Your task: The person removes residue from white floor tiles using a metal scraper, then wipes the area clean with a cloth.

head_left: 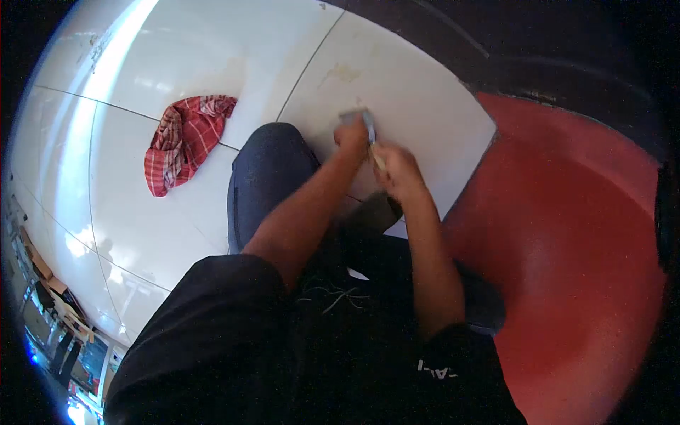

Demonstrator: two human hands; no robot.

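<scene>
A scraper with a flat grey metal head (353, 114) and a pale yellowish handle is held low over the white tile floor. My right hand (398, 168) is closed around its handle. Close to the metal end, my left hand (351, 133) has its fingers curled in against the tool. Both hands are somewhat blurred, so the exact grip of the left fingers is hard to make out. Yellowish-brown stains (343, 72) mark the tile just beyond the metal head.
A crumpled red checked cloth (185, 145) lies on the tiles to the left of my knee (275, 166). To the right is a red-painted surface (567, 212), with a dark band (538, 42) behind. Assorted items (64, 319) stand at the far lower left.
</scene>
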